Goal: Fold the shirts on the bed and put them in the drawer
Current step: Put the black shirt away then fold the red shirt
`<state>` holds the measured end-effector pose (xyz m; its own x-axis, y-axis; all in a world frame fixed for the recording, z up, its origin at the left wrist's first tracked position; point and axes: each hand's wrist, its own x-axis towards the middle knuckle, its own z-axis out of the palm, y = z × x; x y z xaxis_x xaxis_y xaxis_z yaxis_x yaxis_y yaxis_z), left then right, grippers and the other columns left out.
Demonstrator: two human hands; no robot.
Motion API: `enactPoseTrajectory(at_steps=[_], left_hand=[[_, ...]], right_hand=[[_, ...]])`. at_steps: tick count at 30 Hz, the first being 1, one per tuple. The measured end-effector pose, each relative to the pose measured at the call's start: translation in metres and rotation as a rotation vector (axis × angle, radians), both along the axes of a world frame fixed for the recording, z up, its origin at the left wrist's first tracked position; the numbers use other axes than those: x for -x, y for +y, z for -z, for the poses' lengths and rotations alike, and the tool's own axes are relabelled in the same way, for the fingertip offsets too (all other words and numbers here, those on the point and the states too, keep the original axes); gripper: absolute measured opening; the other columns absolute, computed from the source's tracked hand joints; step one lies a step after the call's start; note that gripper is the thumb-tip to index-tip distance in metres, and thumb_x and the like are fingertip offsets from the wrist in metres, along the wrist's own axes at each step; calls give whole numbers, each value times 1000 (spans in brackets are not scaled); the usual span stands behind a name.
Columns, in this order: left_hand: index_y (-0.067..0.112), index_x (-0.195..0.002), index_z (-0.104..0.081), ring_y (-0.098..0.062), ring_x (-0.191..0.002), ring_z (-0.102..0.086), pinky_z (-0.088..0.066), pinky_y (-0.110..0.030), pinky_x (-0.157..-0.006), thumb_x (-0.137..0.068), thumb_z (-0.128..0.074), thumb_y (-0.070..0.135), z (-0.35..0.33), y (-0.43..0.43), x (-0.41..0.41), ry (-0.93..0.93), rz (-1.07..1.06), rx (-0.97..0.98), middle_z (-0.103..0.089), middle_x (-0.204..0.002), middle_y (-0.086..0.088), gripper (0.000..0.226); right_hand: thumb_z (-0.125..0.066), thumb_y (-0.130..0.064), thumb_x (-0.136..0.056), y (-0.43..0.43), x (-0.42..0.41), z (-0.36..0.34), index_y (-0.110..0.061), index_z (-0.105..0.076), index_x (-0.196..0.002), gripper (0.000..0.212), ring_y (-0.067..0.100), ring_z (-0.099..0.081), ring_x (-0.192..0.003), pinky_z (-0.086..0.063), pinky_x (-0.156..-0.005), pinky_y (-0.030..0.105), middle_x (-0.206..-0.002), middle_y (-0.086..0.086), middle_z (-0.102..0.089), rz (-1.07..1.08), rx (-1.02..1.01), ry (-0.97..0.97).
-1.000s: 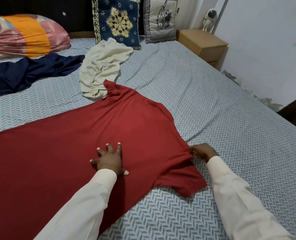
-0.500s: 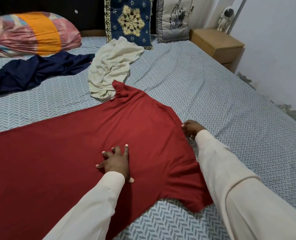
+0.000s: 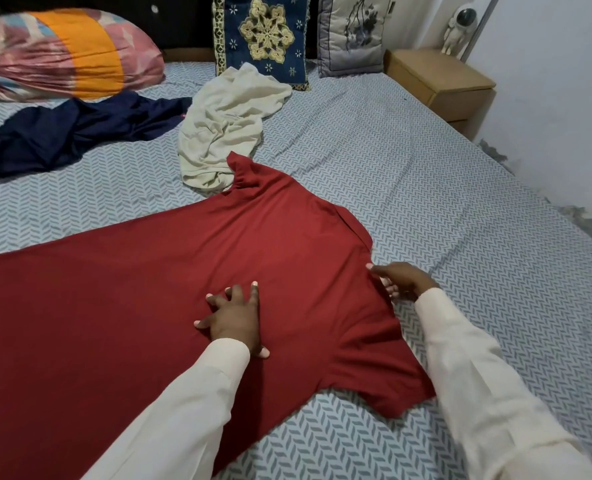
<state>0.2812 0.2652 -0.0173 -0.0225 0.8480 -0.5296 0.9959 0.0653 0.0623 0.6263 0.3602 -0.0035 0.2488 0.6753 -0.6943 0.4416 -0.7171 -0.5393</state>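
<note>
Here the red shirt [image 3: 149, 306] lies flat on the bed [image 3: 426, 168], long axis left to right, collar pointing right. The left hand [image 3: 234, 320] presses its middle, fingers spread. The right hand [image 3: 400, 280], fingers loosely apart at the collar-side edge, has moved up from the sleeve.

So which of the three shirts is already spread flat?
The red shirt, under the left hand; the cream shirt and navy shirt lie crumpled.

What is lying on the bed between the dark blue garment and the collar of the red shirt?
In the head view, a crumpled cream shirt lies between the navy garment and the red shirt; the collar overlaps its near edge.
</note>
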Motion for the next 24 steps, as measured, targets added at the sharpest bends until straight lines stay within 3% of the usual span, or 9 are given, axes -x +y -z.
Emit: enactPoseTrajectory(at_steps=[3, 7, 11, 13, 15, 17, 20, 22, 24], left_hand=[[35, -155, 11, -51, -144, -4, -35, -76, -95, -55, -86, 63, 0, -5, 3, -17, -9, -12, -4, -158, -9, 142], [28, -156, 2, -46, -147, -2, -34, -71, -101, -59, -80, 69, 2, -19, 9, -29, -14, -100, -3, -161, -10, 134], [24, -157, -12, -43, -146, -15, -35, -60, -105, -74, -66, 70, 6, -52, 16, 20, 33, -286, -17, -160, -12, 109], [23, -154, -29, -40, -134, -35, -42, -52, -100, -78, -70, 60, 11, -69, 20, -28, 94, -385, -36, -151, -13, 94], [20, -141, -51, -34, -107, -51, -50, -44, -83, -70, -80, 52, 14, -85, 27, -83, 173, -464, -55, -126, -10, 83], [17, -127, -61, -30, -90, -54, -52, -39, -71, -66, -83, 50, 15, -102, 34, -146, 244, -518, -59, -105, -6, 73], [23, -122, -54, -24, -94, -53, -51, -38, -79, -79, -67, 56, 11, -124, 41, -258, 321, -424, -56, -104, 1, 56], [28, -118, -50, -19, -96, -51, -48, -35, -79, -81, -57, 63, 13, -136, 45, -302, 385, -355, -52, -104, 6, 51], [29, -111, -50, -16, -90, -50, -46, -34, -73, -78, -53, 70, 14, -148, 48, -297, 462, -336, -51, -98, 8, 53]], right_hand=[[-67, -31, -94, -39, -10, -12, -21, -45, -64, 38, 10, -32, -47, -32, -47, 21, -55, -2, -38, -162, 115, -10], [-59, -31, -98, -79, -23, -16, -19, -52, -73, 29, 6, -34, -41, -25, -46, 18, -51, -4, -46, -26, -43, 62], [-82, -40, -79, -117, -18, -9, -21, -58, -70, 32, 9, -34, -47, -28, -47, 19, -58, -3, -42, -105, 80, 68], [-82, -23, -79, -133, -11, -1, -13, -67, -78, 18, 12, -46, -49, -38, -50, 24, -59, 1, -54, -135, 52, 9], [-73, -11, -87, -141, -6, -1, -11, -65, -83, 8, 12, -53, -54, -42, -56, 25, -67, 3, -61, -89, -27, 52], [-66, -16, -93, -149, -6, -10, -16, -63, -93, 3, 13, -58, -69, -42, -66, 26, -82, 2, -65, 10, -61, 137], [-72, -28, -91, -167, -10, -19, -15, -59, -90, 18, 11, -59, -67, -42, -62, 24, -77, -1, -66, 6, -105, 140], [-87, -30, -76, -177, -10, -19, -12, -62, -93, 35, 12, -65, -63, -47, -51, 22, -78, 1, -71, -105, -55, 39], [-93, -36, -62, -183, -13, -19, -12, -69, -92, 45, 18, -69, -68, -50, -55, 24, -84, 4, -74, -228, 49, -104]])
